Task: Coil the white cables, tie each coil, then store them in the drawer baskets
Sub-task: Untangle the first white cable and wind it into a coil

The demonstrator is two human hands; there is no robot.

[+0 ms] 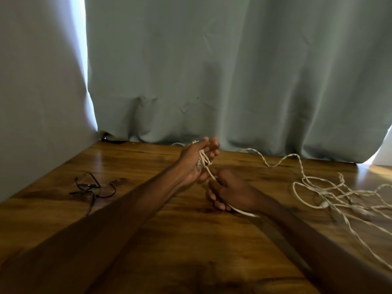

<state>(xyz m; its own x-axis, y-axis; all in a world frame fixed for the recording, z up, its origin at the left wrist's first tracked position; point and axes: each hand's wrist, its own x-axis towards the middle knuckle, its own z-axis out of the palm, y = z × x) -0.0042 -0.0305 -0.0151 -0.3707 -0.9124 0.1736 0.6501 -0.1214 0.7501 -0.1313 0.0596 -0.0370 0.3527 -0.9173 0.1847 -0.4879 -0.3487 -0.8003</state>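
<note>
Your right hand [231,189] shows only its back, so the stretch of white cable [246,213] inside its curled fingers is hidden. A small shiny thing against your left hand [191,164] is too blurred to name. The cable's tangle is smeared and runs off the right edge. The black strands [89,185] are too thin to count. The curtain [233,71] covers the desk's [191,240] far edge.

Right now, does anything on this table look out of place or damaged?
Only the white cable: most of it sprawls in a loose tangle on the right of the table, not yet coiled. Nothing looks damaged.
</note>
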